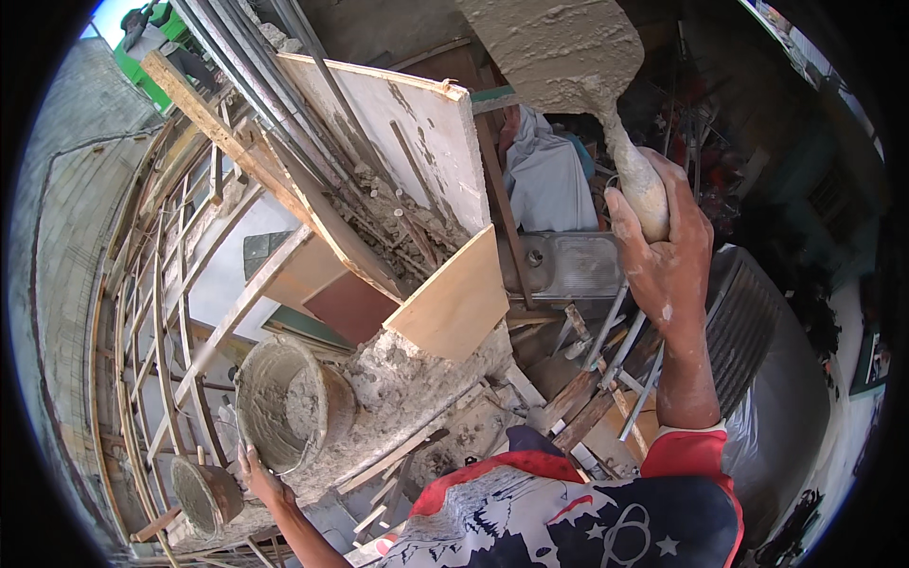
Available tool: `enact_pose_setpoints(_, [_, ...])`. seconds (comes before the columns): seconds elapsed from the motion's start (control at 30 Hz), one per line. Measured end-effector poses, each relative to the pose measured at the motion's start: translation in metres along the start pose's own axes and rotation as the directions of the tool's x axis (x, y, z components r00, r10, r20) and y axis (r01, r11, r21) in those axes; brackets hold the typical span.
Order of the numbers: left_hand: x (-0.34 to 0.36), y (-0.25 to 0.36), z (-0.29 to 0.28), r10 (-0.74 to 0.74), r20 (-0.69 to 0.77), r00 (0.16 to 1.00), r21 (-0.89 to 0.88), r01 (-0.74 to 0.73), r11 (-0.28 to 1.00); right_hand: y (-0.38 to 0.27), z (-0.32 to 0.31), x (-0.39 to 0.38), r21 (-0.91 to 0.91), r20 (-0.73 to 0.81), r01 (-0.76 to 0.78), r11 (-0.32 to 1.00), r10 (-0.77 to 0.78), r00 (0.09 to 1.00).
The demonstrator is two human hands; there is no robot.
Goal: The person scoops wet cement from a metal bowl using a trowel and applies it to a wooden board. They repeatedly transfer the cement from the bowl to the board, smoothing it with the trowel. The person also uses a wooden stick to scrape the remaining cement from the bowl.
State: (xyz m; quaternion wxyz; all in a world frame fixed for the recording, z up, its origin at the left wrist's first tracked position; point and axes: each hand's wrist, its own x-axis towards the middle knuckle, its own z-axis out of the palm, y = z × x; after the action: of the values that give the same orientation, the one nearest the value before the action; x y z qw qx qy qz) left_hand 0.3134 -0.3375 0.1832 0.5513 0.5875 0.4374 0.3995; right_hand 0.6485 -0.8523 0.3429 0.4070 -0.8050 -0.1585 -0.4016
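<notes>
My right hand (668, 246) is wrapped round the handle of a trowel (568, 57), raised at the upper right. Wet grey mortar coats its broad blade and part of the handle. At the lower left, my left hand (265, 480) grips the near edge of a bucket (336, 398); whether its fingers are on the rim or the wire handle is hard to make out. Grey mortar (301, 402) lies inside, and the bucket is tilted toward me. A smaller mortar-smeared bucket (206, 497) stands just left of that hand.
A plywood piece (454, 298) leans beside a rough concrete ledge (417, 374). Behind it rise a formwork panel (398, 123), rebar and pipes (256, 76). Wooden lattice (156, 350) lines the left. A metal sink (578, 265) and loose timber lie below right. Another person (151, 38) is far left.
</notes>
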Motion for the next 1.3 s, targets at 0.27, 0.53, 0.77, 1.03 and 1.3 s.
enact_pose_setpoints(0.27, [-0.012,0.009,-0.002,0.033,-0.078,0.996,0.104,-0.024,0.994,0.075,0.001,-0.064,0.129,0.123,-0.424,0.896,0.41,0.904])
enact_pose_setpoints(0.53, [-0.013,0.001,-0.003,0.132,-0.111,0.985,0.202,-0.107,0.974,0.086,0.046,-0.126,0.463,0.262,-0.618,0.636,0.568,0.78])
enact_pose_setpoints(0.77, [-0.05,0.077,0.039,0.573,-0.223,0.789,0.66,-0.31,0.684,0.052,0.084,-0.156,0.652,0.353,-0.594,0.471,0.505,0.788])
enact_pose_setpoints(1.03, [-0.037,0.239,0.259,0.725,0.356,0.59,0.04,-0.784,0.619,0.013,0.118,-0.177,0.714,0.453,-0.588,0.38,0.388,0.802])
enact_pose_setpoints(1.3, [0.077,0.282,0.451,0.571,0.515,0.639,0.031,-0.679,0.733,0.031,0.084,-0.204,0.66,0.446,-0.642,0.39,0.484,0.753])
